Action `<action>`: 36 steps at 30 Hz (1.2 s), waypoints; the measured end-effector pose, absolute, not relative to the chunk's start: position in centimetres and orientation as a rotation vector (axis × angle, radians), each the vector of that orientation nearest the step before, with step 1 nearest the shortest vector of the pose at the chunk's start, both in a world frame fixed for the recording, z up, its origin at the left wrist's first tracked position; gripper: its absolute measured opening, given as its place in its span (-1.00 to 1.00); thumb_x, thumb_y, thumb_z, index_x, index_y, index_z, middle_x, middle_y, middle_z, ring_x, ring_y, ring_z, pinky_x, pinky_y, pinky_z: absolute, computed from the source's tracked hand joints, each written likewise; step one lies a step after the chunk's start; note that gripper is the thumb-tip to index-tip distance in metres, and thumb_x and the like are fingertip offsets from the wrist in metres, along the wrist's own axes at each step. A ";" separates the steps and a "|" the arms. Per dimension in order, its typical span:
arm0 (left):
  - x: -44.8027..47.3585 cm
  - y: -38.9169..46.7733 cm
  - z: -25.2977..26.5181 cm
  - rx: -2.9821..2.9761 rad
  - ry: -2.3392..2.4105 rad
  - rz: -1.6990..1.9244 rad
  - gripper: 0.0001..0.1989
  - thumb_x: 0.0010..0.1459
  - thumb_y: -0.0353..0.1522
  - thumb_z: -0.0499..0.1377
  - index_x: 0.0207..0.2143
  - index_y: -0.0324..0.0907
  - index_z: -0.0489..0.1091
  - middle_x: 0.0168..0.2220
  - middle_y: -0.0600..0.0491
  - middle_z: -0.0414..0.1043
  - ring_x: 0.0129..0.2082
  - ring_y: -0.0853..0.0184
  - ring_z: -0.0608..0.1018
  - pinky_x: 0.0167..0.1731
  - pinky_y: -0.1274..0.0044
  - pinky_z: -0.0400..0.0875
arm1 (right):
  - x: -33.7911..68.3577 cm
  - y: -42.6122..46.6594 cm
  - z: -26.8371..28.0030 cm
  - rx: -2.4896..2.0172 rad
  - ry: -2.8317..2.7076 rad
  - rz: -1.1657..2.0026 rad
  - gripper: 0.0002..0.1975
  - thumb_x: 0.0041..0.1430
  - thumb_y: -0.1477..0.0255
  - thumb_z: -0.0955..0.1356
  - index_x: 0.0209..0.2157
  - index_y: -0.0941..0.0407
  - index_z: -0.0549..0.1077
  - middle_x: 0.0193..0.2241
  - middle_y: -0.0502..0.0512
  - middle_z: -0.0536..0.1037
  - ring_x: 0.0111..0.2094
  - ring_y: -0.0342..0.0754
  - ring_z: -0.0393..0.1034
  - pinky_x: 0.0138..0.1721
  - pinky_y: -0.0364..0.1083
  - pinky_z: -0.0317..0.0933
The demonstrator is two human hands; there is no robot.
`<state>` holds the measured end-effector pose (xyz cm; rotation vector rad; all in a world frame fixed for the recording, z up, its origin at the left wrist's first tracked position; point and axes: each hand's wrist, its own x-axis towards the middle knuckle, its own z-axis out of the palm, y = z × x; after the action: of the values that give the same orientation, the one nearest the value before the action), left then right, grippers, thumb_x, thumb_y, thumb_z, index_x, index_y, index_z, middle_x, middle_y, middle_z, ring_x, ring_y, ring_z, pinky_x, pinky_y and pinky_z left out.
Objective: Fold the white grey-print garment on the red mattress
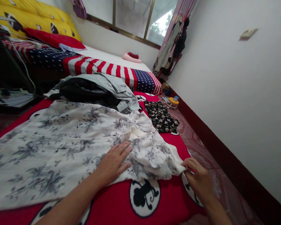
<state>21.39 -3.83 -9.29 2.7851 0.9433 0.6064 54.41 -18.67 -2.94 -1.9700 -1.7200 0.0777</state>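
Fabric point(61, 140), white with grey floral print, spread wide across the left and centre of the frame on a red blanket point(112, 203) patterned with black-and-white round motifs; left hand point(113, 162) at lower centre, palm down, fingers spread flat on the cloth, grip released, pressing rather than grasping; right hand point(198, 178) at lower right, grip pinched on the bunched corner of the same fabric where it ends near the blanket's right edge; both forearms entering from the bottom of the frame.

Beyond the floral cloth, centre of the frame: heap of clothes point(96, 89), grey garment draped over something black, touching the far edge of the white fabric; just right of it, small dark floral garment point(161, 117) lying flat on the red blanket, apart from the white cloth.

Farther back, upper left to centre: bedding in stars and stripes point(112, 70), red pillow point(55, 39) and yellow cover point(37, 14) above it; pink folded item point(131, 57) on a white surface near the window point(133, 18) at top centre; hanging clothes point(170, 47) beside a striped curtain at upper right of centre.

Right half of the frame: plain white wall point(236, 93) with dark red skirting; patterned reddish floor tiles point(201, 143) between blanket and wall; small yellow object point(173, 100) on the floor near the skirting.
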 end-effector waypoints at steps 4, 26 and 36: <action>21.5 -3.8 -9.4 2.794 0.940 0.631 -0.47 0.23 -0.21 0.13 0.22 -0.11 0.20 0.31 -0.11 0.12 0.28 0.14 0.23 0.23 0.22 0.15 | 54.4 -18.2 -2.8 -2.129 -1.770 -0.021 -0.76 -0.09 0.60 0.20 -0.49 0.08 0.46 -0.37 0.11 0.48 -0.27 0.04 0.38 -0.21 0.00 0.23; 21.3 -4.1 -7.6 2.419 0.860 1.027 -0.75 0.30 -0.38 0.03 -0.03 -0.14 0.40 -0.07 -0.05 0.43 -0.05 0.26 0.46 -0.01 0.38 0.39 | 43.6 -5.5 -0.4 -2.036 -1.992 0.332 -0.70 0.16 0.36 0.35 -0.05 0.03 0.49 -0.55 -0.05 0.49 -0.49 -0.11 0.34 -0.42 -0.15 0.07; 21.3 -4.0 -8.0 2.424 0.958 0.940 -0.81 0.28 -0.39 0.05 -0.17 -0.17 0.45 -0.14 -0.04 0.42 -0.11 0.24 0.45 -0.07 0.36 0.40 | 42.2 -5.4 -1.8 -1.954 -2.143 0.306 -0.69 0.06 0.53 0.41 -0.11 0.04 0.52 -0.17 0.07 0.51 -0.18 -0.04 0.42 -0.21 -0.15 0.16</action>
<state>21.35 -3.96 -8.01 2.4239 0.9582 0.9397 42.17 -5.42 -1.83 -1.9535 -2.1427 0.3060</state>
